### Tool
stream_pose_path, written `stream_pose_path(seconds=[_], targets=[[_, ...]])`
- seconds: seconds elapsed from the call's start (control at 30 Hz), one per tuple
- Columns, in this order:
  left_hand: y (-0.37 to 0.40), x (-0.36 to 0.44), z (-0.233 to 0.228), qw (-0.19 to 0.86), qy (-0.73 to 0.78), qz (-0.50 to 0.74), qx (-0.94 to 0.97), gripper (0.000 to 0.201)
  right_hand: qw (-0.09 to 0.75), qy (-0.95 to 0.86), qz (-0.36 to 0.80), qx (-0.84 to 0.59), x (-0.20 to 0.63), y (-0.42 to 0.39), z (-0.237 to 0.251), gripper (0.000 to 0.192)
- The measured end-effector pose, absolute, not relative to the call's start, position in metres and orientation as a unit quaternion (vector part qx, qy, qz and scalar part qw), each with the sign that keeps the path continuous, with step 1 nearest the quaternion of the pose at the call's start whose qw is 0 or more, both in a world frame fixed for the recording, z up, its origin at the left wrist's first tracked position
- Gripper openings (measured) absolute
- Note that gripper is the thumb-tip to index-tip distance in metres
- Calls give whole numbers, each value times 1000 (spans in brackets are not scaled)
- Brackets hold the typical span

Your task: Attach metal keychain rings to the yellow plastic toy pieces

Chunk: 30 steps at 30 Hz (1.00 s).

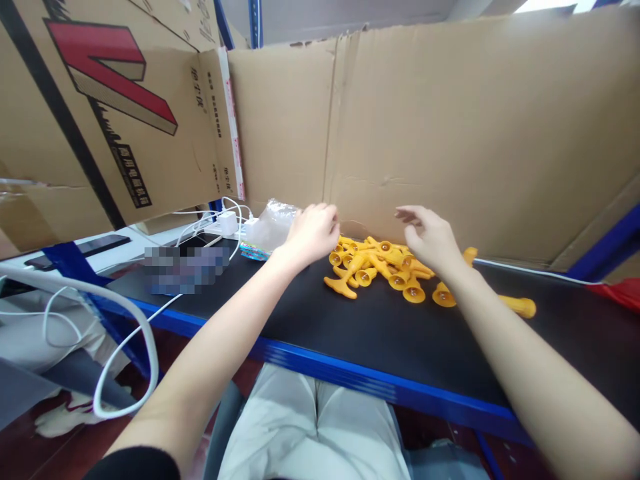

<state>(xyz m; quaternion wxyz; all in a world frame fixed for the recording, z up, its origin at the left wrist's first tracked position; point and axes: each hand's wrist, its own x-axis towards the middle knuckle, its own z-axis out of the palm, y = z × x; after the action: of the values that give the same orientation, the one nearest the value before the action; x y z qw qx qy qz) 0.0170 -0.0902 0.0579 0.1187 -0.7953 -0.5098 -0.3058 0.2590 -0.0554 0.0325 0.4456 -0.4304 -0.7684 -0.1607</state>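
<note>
A pile of small yellow plastic parts with round cup ends lies on the black table top, close to the cardboard wall. My left hand hovers at the pile's left edge, fingers curled; whether it holds anything I cannot tell. My right hand hangs over the pile's right side with fingers loosely bent and apart, nothing visible in it. One longer yellow part lies apart to the right, beside my right forearm.
A tall cardboard wall stands behind the table. At the left are clear plastic bags, a white charger with cables, and a dark phone. The table has a blue front edge. A red object lies at the far right.
</note>
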Motion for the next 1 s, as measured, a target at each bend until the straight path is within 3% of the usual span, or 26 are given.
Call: stream_pose_path(seconds=[0.2, 0.37, 0.5, 0.67, 0.8, 1.0], targets=[[-21, 39, 22, 131, -471, -354, -798, 26, 363, -784, -157, -478, 280, -38, 6, 32], [-20, 33, -14, 76, -390, -253, -882, 23, 263, -819, -134, -492, 267, -44, -5, 32], [-33, 42, -6, 9, -432, -186, -882, 42, 218, -838, -131, -484, 254, -50, -9, 31], [-38, 51, -2, -16, -430, -80, -899, 32, 219, -846, -134, -467, 251, -51, -13, 29], [-33, 46, -6, 24, -421, -142, -896, 21, 226, -845, -142, -463, 254, -50, -13, 32], [-29, 43, -5, 119, -394, -233, -881, 20, 297, -840, -149, -428, 253, -53, -11, 48]])
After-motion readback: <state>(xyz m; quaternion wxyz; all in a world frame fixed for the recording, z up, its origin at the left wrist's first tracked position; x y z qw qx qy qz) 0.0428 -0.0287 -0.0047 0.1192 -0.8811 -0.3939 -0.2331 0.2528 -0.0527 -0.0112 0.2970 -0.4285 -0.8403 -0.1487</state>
